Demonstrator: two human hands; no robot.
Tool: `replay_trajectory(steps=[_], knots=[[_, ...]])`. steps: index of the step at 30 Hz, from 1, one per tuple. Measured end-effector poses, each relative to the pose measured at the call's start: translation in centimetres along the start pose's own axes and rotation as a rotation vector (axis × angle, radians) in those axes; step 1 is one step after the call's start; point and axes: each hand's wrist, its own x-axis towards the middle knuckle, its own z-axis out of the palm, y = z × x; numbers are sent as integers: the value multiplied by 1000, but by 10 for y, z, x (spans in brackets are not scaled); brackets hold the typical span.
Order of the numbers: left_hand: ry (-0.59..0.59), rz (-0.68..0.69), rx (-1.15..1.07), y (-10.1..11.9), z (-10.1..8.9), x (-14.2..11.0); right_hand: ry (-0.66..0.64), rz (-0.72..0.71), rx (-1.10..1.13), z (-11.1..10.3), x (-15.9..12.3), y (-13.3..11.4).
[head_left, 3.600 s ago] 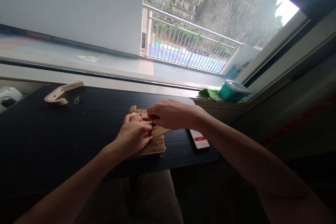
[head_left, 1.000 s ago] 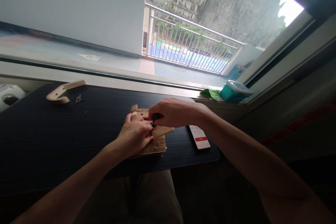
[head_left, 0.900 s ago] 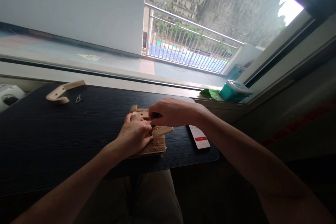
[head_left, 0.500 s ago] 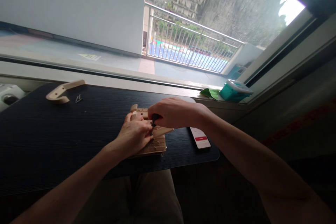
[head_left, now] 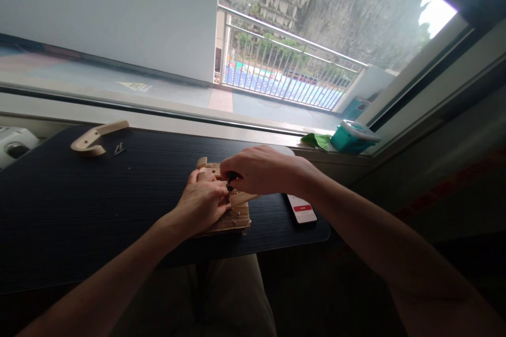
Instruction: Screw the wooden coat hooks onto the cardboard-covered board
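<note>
My right hand (head_left: 259,169) was clenched around the dark handle of a tool (head_left: 230,175), its shaft pointing down beside the fingertips of my left hand (head_left: 203,200), which grasped a pale piece of wood (head_left: 244,199) and held it down on a crumb-strewn board (head_left: 233,224). That board lay near the front edge of the black table (head_left: 130,221), with a phone (head_left: 303,211) to its right and, well off to the left, a curved wooden hook (head_left: 89,140) beside some screws (head_left: 119,149).

An indoor workspace: black table (head_left: 118,195) by a window (head_left: 411,78), railing (head_left: 292,36) outside
</note>
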Motion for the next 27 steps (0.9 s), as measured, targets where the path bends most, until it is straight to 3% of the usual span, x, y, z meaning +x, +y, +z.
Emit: replay_trajectory(steps=[13,19,27], knots=[[1,-2,11,1,0,0,-58,41,-47,1,0,-5],[3,13,17,-1,1,-1,-71,-40,-71,-3,-1,-7],[11,9,22,-1,2,0,-103,-27,-52,2,2,-8]])
